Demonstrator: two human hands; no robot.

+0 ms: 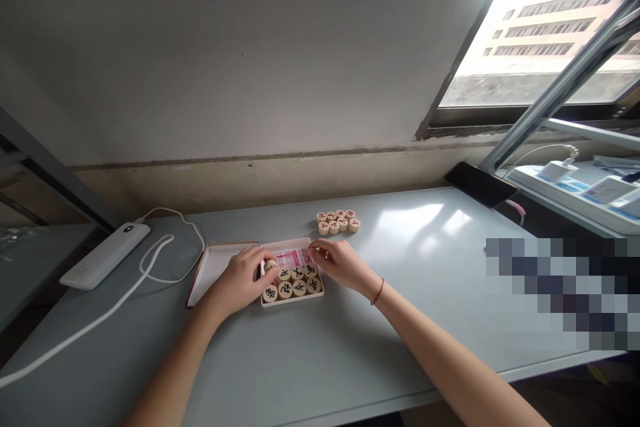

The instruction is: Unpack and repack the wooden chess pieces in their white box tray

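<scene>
An open white box [293, 303] on the grey table holds several round wooden pieces with black characters [299, 287], in rows in its front part. Red-patterned paper [294, 258] shows at its back. My left hand [246, 277] is over the box's left side, fingers closed round a wooden piece [271, 265] at the left end of the upper row. At the box's right back corner is my right hand [339, 261], its fingertips pinched together; whether they hold anything is too small to tell. Several red-marked pieces [339, 221] stand in two rows behind the box.
Left of the box lies its open lid [220, 263]. A white power bank [107, 255] with a white cable [113, 310] lies farther left. At the back right a dark phone [480, 185] leans near a metal post, beside a shelf with a power strip [575, 190].
</scene>
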